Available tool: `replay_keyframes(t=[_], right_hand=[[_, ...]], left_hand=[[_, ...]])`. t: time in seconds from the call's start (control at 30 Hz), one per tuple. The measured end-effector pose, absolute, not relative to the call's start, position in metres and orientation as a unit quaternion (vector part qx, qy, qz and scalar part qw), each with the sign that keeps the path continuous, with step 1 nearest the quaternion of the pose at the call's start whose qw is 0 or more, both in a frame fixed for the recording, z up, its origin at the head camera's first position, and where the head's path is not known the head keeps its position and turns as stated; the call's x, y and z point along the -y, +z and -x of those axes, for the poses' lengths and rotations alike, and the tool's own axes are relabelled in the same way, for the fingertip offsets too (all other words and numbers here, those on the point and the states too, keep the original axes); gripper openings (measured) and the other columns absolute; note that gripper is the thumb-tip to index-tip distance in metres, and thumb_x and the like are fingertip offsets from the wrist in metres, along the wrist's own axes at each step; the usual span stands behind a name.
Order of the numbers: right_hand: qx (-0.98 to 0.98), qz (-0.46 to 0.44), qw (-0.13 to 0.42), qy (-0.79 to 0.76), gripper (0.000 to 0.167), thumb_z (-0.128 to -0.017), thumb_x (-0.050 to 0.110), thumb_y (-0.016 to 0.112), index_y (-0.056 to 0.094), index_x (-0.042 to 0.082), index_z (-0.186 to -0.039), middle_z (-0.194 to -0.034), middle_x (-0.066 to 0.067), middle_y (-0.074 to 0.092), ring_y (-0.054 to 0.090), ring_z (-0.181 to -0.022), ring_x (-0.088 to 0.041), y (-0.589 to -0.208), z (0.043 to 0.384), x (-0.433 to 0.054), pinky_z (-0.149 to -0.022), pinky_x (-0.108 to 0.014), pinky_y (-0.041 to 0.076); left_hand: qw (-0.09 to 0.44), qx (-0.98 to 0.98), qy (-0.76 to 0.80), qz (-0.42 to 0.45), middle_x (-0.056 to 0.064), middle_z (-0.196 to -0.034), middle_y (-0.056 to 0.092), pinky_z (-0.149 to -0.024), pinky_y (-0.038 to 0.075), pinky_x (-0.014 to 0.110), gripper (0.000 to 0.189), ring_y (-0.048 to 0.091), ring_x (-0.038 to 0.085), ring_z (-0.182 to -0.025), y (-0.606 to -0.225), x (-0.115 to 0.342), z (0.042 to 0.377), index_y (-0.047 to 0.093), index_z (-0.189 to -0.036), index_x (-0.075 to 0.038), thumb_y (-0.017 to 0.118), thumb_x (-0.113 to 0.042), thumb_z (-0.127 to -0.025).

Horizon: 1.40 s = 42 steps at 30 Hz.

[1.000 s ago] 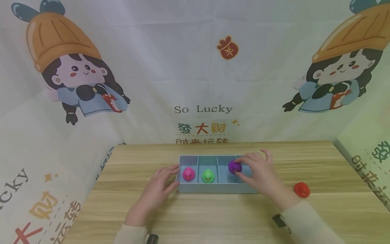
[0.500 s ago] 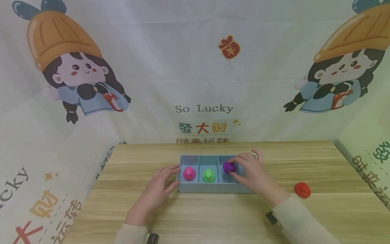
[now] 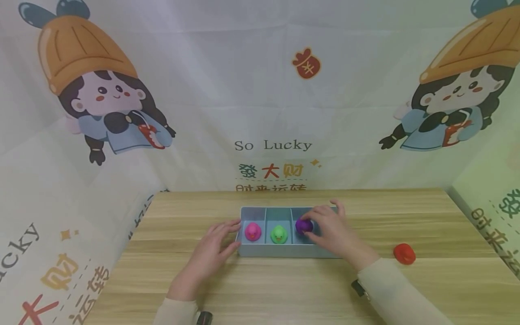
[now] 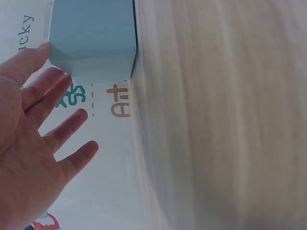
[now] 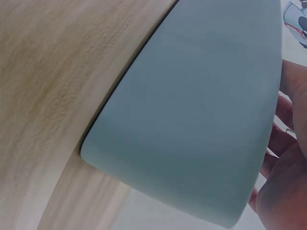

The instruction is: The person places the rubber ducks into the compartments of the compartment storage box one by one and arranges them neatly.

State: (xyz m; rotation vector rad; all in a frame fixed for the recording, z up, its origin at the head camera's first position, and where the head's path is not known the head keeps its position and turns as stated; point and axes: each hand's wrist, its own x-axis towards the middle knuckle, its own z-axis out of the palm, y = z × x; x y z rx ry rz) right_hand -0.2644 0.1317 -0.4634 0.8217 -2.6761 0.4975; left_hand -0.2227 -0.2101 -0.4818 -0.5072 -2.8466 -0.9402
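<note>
A blue-grey divided box (image 3: pixel 284 251) lies on the table, and its right part is covered by my right hand (image 3: pixel 331 230). Thumb and fingers of that hand pinch a purple rubber duck (image 3: pixel 303 226) inside the third compartment from the left. My left hand (image 3: pixel 211 246) touches the box's left end, its fingers nearly straight and spread in the left wrist view. A pink rubber duck (image 3: pixel 253 231) sits in the leftmost compartment, a green rubber duck (image 3: pixel 279 234) in the one beside it. The right wrist view shows the box's outer wall (image 5: pixel 192 105), which hides the purple duck.
A red rounded object (image 3: pixel 404 254) lies on the wooden table (image 3: pixel 284 289), right of the box and close to my right forearm. Behind and at both sides hangs a white printed cloth (image 3: pixel 260 90).
My right hand has carried the purple duck leftward and lower into the third compartment. My left hand stays at the box's left end, and the box has not shifted noticeably.
</note>
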Motion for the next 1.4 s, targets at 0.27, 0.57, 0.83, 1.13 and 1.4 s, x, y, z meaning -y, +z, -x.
replay_keyframes(t=[0.27,0.57,0.83,1.13,1.4], right_hand=[[0.934,-0.285,0.131,0.172,0.036,-0.076,0.019,0.091,0.075,0.015,-0.108,-0.115,-0.003,0.076,0.065,-0.117,-0.027,-0.466,0.267,-0.129,-0.120,-0.067,0.019],[0.937,-0.284,0.123,0.159,0.033,-0.076,0.020,0.091,0.076,0.017,-0.106,-0.112,-0.002,0.077,0.066,-0.115,-0.027,-0.465,0.270,-0.126,-0.120,-0.067,0.019],[0.945,-0.284,0.095,0.136,0.030,-0.078,0.022,0.090,0.075,0.018,-0.104,-0.113,-0.002,0.076,0.065,-0.115,-0.028,-0.464,0.275,-0.124,-0.119,-0.070,0.019],[0.949,-0.279,0.078,0.124,0.031,-0.076,0.020,0.091,0.075,0.017,-0.103,-0.111,-0.001,0.076,0.065,-0.115,-0.029,-0.464,0.277,-0.123,-0.119,-0.071,0.020],[0.951,-0.279,0.054,0.123,0.032,-0.076,0.019,0.091,0.075,0.016,-0.104,-0.110,-0.002,0.077,0.064,-0.116,-0.029,-0.461,0.279,-0.120,-0.120,-0.071,0.016]], left_hand=[[0.054,0.935,-0.308,0.166,0.005,-0.157,0.052,-0.123,0.035,0.060,0.049,0.043,0.036,-0.147,-0.481,0.210,0.222,0.059,-0.144,-0.010,0.071,-0.024,-0.098],[0.055,0.934,-0.312,0.164,0.005,-0.157,0.052,-0.123,0.034,0.060,0.049,0.043,0.036,-0.147,-0.480,0.209,0.221,0.060,-0.143,-0.009,0.072,-0.023,-0.098],[0.057,0.934,-0.314,0.164,0.006,-0.157,0.052,-0.123,0.034,0.061,0.049,0.043,0.036,-0.147,-0.478,0.209,0.220,0.060,-0.143,-0.008,0.072,-0.023,-0.097],[0.057,0.934,-0.313,0.165,0.006,-0.156,0.053,-0.122,0.035,0.060,0.049,0.044,0.035,-0.146,-0.479,0.208,0.220,0.059,-0.143,-0.009,0.072,-0.023,-0.098],[0.062,0.937,-0.300,0.169,0.006,-0.156,0.053,-0.122,0.035,0.060,0.050,0.044,0.034,-0.146,-0.478,0.208,0.221,0.059,-0.143,-0.009,0.072,-0.023,-0.097]])
